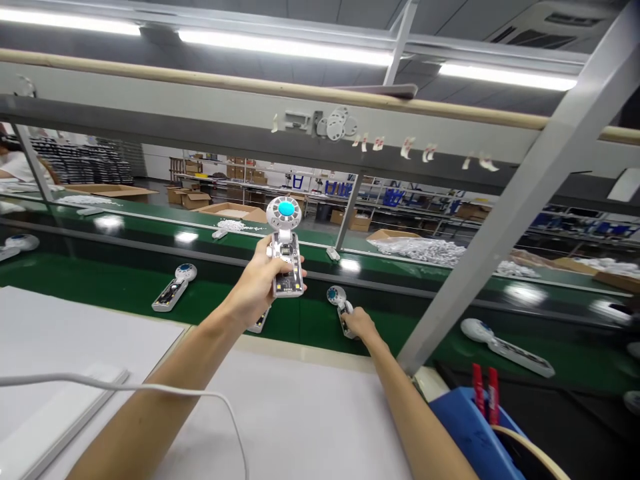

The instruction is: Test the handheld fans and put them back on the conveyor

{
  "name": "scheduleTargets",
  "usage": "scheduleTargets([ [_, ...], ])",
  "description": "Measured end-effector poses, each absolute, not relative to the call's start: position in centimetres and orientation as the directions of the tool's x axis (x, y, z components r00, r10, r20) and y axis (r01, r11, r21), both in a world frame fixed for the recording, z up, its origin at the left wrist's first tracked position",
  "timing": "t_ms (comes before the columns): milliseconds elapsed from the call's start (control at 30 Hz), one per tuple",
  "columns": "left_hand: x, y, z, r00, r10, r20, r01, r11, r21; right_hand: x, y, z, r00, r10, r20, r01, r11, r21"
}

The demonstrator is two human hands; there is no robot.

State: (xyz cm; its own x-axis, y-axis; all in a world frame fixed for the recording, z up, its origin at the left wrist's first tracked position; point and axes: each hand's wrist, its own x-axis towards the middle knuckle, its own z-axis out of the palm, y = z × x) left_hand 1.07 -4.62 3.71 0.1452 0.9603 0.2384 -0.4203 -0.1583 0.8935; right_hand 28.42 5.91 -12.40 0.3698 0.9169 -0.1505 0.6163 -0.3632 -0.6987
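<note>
My left hand holds a white hand-held device upright by its clear handle; the round head with a turquoise centre points up, above the green conveyor belt. My right hand reaches onto the belt and grips the handle of a second device, which lies flat with its round head toward the far side. A third device lies partly hidden under my left wrist.
More devices lie on the belt at left and right. A slanted grey frame post crosses on the right. A blue bin with red-handled tools stands at bottom right. A white cable crosses the white table.
</note>
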Motion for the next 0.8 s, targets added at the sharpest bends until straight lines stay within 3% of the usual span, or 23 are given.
scheduleTargets([
  [200,1.0,-5.0,3.8,0.168,0.931,0.324,-0.427,-0.227,0.875,25.6,5.2,-9.0,0.208,0.972,-0.106,0.187,-0.146,-0.972],
  [400,0.8,-5.7,4.3,0.232,0.888,0.396,-0.418,-0.277,0.865,23.2,1.9,-2.6,0.143,0.984,0.104,-0.118,0.122,-0.986],
  [633,0.6,-5.9,4.1,0.267,0.843,0.466,-0.408,-0.339,0.848,20.9,-3.1,1.2,0.171,0.921,0.349,-0.147,0.375,-0.916],
  [800,0.1,-6.2,4.3,0.307,0.82,0.483,-0.404,-0.347,0.846,20.4,-6.0,3.0,0.031,0.903,0.428,-0.18,0.426,-0.886],
])
